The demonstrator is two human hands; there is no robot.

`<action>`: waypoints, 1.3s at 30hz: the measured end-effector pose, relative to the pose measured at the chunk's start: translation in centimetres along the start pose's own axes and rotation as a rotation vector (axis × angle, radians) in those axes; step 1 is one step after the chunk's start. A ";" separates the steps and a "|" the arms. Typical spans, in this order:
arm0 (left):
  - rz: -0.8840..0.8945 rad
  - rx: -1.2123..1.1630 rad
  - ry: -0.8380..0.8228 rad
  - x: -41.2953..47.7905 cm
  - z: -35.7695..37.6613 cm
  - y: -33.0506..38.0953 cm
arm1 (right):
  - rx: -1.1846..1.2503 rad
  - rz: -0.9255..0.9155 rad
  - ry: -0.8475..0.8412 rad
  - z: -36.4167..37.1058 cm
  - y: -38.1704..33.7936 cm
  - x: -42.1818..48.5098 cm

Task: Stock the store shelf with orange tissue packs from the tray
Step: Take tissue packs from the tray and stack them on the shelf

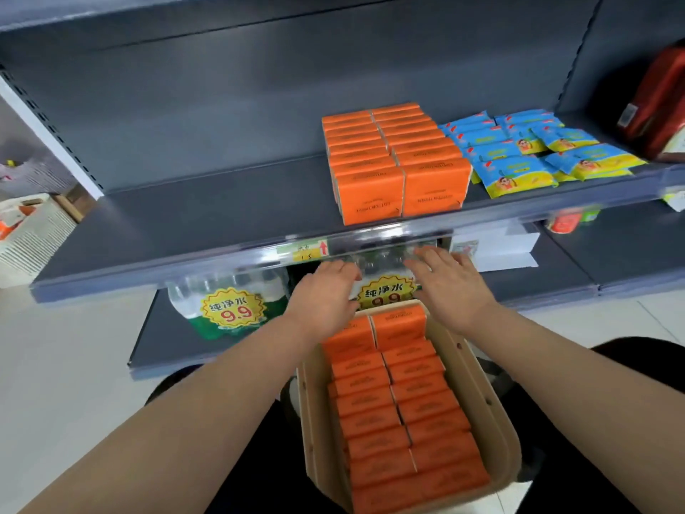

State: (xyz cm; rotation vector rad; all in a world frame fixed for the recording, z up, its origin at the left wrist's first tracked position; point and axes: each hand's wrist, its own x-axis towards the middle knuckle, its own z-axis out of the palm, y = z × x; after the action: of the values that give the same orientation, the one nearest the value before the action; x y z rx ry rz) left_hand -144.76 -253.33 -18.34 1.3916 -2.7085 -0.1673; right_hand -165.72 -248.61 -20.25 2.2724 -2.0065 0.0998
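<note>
Over the far end of the orange tissue packs in the tray (400, 413), both hands are held palm down, forearms bare and reaching forward. The left hand (326, 294) has relaxed, nearly straight fingers and grasps nothing; whether it touches the farthest pack cannot be told. The right hand (448, 287) is likewise released, fingers spread, just below the shelf's price rail (311, 250). These packs stand on edge in two tight columns, filling the tan tray (496, 421). More orange tissue packs on the shelf (393, 161) stand in two matching rows, front faces at the edge of the dark grey shelf (185, 213). Blue and yellow wipe packets (526, 153) lie just beside them on the right. Bottled water packs (230, 309) with yellow 9.9 stickers sit on the lower shelf.
</note>
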 end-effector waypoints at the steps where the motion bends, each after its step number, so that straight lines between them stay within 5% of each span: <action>1: -0.008 -0.009 -0.034 -0.9 1.2 0.2 | 0.012 0.005 -0.034 0.8 -0.1 -1.0; 9: -0.182 -0.089 -0.217 -5.3 9.5 -0.1 | 0.194 0.090 -0.373 7.2 -0.7 -6.0; 29: -0.272 -0.247 -0.194 -2.6 13.2 -1.2 | -0.039 0.113 -0.374 12.7 -1.5 1.5; 39: -0.263 0.010 -0.113 0.7 13.3 -1.9 | 0.072 0.127 -0.353 11.3 -0.6 -2.5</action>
State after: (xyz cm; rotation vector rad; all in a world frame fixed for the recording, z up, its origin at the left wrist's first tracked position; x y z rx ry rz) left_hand -145.37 -254.27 -31.72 1.7898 -2.6035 -0.2581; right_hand -165.66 -247.48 -31.79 2.3382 -2.3511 -0.2407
